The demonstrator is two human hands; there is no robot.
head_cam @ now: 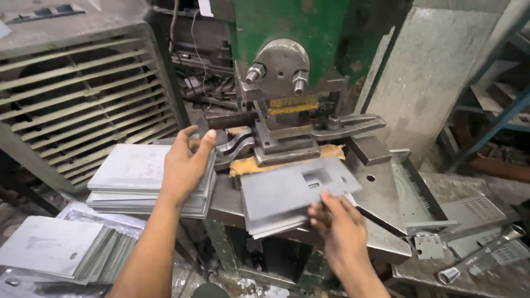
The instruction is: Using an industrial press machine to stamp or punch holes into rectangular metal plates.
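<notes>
The right hand [342, 229] pinched 1 punched sheet [292, 190] at the press [287, 72], while the left hand [185, 163] lay open on the unpunched stack [130, 171], most blanks seemingly remaining.

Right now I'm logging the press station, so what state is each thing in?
Left hand: open, resting on the stack of flat sheets.
Right hand: pinching the punched sheet at its near edge.
Punched sheet: tilted, rectangular hole cut, lying on a small pile under the die.
Press die: no sheet under it.
Fanned stack: lower left, sheets slid askew.
Socket wrench: lying loose on the right.
</notes>
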